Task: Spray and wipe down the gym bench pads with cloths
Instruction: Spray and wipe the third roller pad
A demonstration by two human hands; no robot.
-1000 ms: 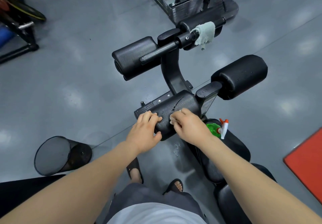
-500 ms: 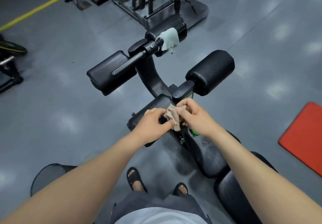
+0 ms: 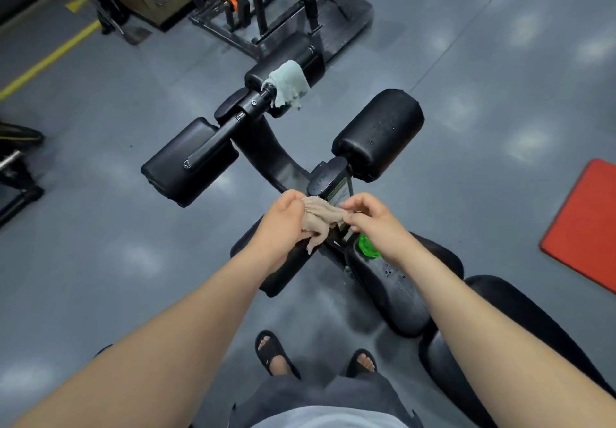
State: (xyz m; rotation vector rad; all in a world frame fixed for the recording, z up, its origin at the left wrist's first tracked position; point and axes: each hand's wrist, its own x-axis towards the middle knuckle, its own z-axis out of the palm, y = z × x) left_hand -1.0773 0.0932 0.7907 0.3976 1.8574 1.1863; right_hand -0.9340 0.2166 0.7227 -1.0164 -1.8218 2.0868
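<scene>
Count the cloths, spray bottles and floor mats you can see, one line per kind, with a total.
Cloths: 2, a crumpled beige cloth held by the left hand and right hand, and a pale green cloth draped on the black metal bar.
Spray bottles: 1, a green plastic bottle.
Floor mats: 1, a red flat mat.
Total: 4

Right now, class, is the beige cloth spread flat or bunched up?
Bunched up: the beige cloth hangs crumpled between the left hand and right hand, both pinching it, one end dangling.
</scene>
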